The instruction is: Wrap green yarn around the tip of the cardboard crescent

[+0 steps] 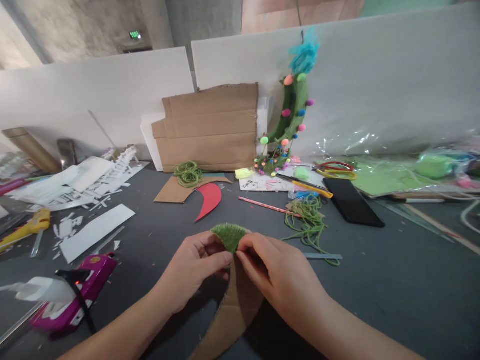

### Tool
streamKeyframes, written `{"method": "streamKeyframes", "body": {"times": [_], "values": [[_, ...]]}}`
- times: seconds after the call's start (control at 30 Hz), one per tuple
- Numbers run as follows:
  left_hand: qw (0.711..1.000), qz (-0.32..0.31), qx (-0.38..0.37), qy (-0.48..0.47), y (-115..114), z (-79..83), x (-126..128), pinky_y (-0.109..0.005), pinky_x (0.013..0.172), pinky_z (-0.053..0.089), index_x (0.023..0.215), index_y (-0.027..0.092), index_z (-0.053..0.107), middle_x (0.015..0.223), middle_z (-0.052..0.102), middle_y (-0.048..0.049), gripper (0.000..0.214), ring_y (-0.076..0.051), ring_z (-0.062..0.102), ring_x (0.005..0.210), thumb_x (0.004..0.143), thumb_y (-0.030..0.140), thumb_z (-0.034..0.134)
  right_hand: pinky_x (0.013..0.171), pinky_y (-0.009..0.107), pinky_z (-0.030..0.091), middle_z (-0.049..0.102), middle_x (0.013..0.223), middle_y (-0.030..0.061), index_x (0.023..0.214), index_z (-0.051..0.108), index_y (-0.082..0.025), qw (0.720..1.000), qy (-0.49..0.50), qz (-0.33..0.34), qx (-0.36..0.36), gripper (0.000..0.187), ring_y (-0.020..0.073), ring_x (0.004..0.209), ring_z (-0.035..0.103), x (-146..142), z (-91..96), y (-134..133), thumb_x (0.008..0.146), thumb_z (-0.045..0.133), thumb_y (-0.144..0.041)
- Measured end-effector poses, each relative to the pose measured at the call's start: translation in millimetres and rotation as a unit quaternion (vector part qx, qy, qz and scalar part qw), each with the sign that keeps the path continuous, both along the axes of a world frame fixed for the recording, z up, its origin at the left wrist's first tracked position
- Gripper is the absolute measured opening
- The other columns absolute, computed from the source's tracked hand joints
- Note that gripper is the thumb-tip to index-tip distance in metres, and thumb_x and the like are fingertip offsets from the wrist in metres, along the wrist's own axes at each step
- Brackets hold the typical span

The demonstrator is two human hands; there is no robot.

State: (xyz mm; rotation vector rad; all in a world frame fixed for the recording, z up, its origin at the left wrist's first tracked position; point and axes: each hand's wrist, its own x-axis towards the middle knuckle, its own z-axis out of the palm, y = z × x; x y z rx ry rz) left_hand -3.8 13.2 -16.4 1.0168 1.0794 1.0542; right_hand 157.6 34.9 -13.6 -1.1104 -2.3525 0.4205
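Observation:
A curved cardboard crescent (232, 312) rises from the table between my hands, its upper tip wrapped in green yarn (229, 234). My left hand (195, 267) pinches the crescent from the left just below the yarn, fingers closed. On the other side, my right hand (277, 277) grips it with thumb and fingers pressed together at the yarn's edge. Loose green yarn (309, 225) trails over the grey table to the right of my hands.
A magenta glue gun (77, 295) lies at the left front and a yellow one (28, 227) farther left. A red crescent (210, 200), a yarn coil (187, 172), cardboard sheets (210, 127), a decorated green crescent model (290, 115), a pink pencil (262, 205), a black phone (352, 202) and white foam scraps (90, 187) lie beyond.

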Motion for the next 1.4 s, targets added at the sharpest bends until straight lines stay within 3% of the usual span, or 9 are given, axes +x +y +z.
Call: {"method": "streamKeyframes", "body": {"times": [0.13, 0.33, 0.43, 0.6, 0.73, 0.83, 1.0, 1.23, 1.4], "values": [[1.000, -0.020, 0.007, 0.016, 3, -0.7, -2, -0.023, 0.053, 0.050, 0.085, 0.015, 0.069, 0.067, 0.061, -0.0010, 0.017, -0.010, 0.052, 0.058, 0.071, 0.022, 0.064, 0.053, 0.024, 0.036, 0.061, 0.068, 0.0005, 0.077, 0.051, -0.021, 0.999, 0.016, 0.001, -0.028, 0.012, 0.0142, 0.058, 0.054, 0, 2.0, 2, 0.085, 0.043, -0.023], [0.999, 0.015, 0.028, 0.042, 8, 2.0, -8, -0.025, 0.056, 0.050, 0.070, 0.014, 0.063, 0.062, 0.062, -0.0013, 0.013, -0.014, 0.059, 0.062, 0.070, 0.027, 0.064, 0.053, 0.022, 0.036, 0.060, 0.073, -0.0030, 0.087, 0.051, -0.022, 0.990, 0.037, 0.031, -0.133, 0.011, 0.0121, 0.061, 0.054, 15, 21.7, 15, 0.077, 0.052, -0.018], [0.996, 0.039, 0.052, 0.067, 11, 7.0, -16, -0.025, 0.058, 0.051, 0.072, 0.014, 0.062, 0.071, 0.066, -0.0037, 0.013, -0.017, 0.062, 0.069, 0.072, 0.027, 0.061, 0.051, 0.021, 0.036, 0.058, 0.070, -0.0035, 0.087, 0.055, -0.021, 0.990, 0.007, 0.035, -0.137, 0.011, 0.0111, 0.057, 0.051, 29, 28.3, 29, 0.077, 0.051, -0.018], [0.991, 0.056, 0.078, 0.096, 11, 12.5, -24, -0.028, 0.059, 0.052, 0.075, 0.014, 0.061, 0.073, 0.067, -0.0046, 0.013, -0.019, 0.064, 0.071, 0.073, 0.027, 0.059, 0.071, 0.028, 0.043, 0.062, 0.085, 0.0048, 0.085, 0.062, -0.018, 0.999, -0.021, -0.023, 0.010, 0.017, 0.0173, 0.080, 0.057, 41, 19.3, 53, 0.083, 0.045, -0.021], [0.990, 0.055, 0.090, 0.099, 9, 11.4, -25, -0.029, 0.060, 0.052, 0.073, 0.013, 0.061, 0.072, 0.067, -0.0047, 0.014, -0.020, 0.064, 0.071, 0.072, 0.026, 0.060, 0.093, 0.036, 0.033, 0.050, 0.118, 0.0138, 0.106, 0.057, -0.015, 0.994, -0.031, -0.082, 0.063, 0.027, 0.0237, 0.113, 0.043, 41, 13.4, 55, 0.082, 0.045, -0.019], [0.988, 0.074, 0.102, 0.094, 11, 9.5, -31, -0.029, 0.062, 0.052, 0.076, 0.013, 0.062, 0.074, 0.068, -0.0047, 0.016, -0.020, 0.064, 0.073, 0.071, 0.028, 0.060, 0.077, 0.036, 0.041, 0.059, 0.103, 0.0152, 0.103, 0.058, -0.013, 0.991, -0.076, -0.109, 0.027, 0.028, 0.0251, 0.094, 0.055, 41, 15.9, 41, 0.083, 0.045, -0.026], [0.982, 0.124, 0.115, 0.089, 26, 0.1, -48, -0.030, 0.062, 0.052, 0.073, 0.014, 0.063, 0.069, 0.068, -0.0022, 0.021, -0.020, 0.065, 0.069, 0.065, 0.032, 0.063, 0.048, 0.028, 0.037, 0.057, 0.048, 0.0077, 0.050, 0.060, -0.016, 0.971, -0.172, -0.125, -0.105, 0.041, 0.0227, 0.050, 0.058, 40, 11.8, 6, 0.069, 0.056, -0.052], [0.980, 0.137, 0.116, 0.087, 39, -18.1, -58, -0.029, 0.059, 0.053, 0.071, 0.015, 0.063, 0.065, 0.068, -0.0007, 0.019, -0.020, 0.066, 0.068, 0.062, 0.032, 0.064, 0.040, 0.023, 0.032, 0.054, 0.039, -0.0003, 0.053, 0.058, -0.017, 0.963, -0.115, -0.114, -0.216, 0.023, 0.0141, 0.035, 0.051, 44, -3.4, -9, 0.065, 0.060, -0.037], [0.979, 0.142, 0.122, 0.082, 42, -22.1, -64, -0.028, 0.058, 0.052, 0.073, 0.015, 0.062, 0.068, 0.069, -0.0019, 0.019, -0.020, 0.066, 0.067, 0.064, 0.031, 0.064, 0.051, 0.023, 0.037, 0.063, 0.068, 0.0032, 0.071, 0.058, -0.016, 0.974, 0.046, -0.104, -0.199, 0.022, 0.0163, 0.061, 0.057, 51, 9.9, -3, 0.067, 0.060, -0.038]]}}
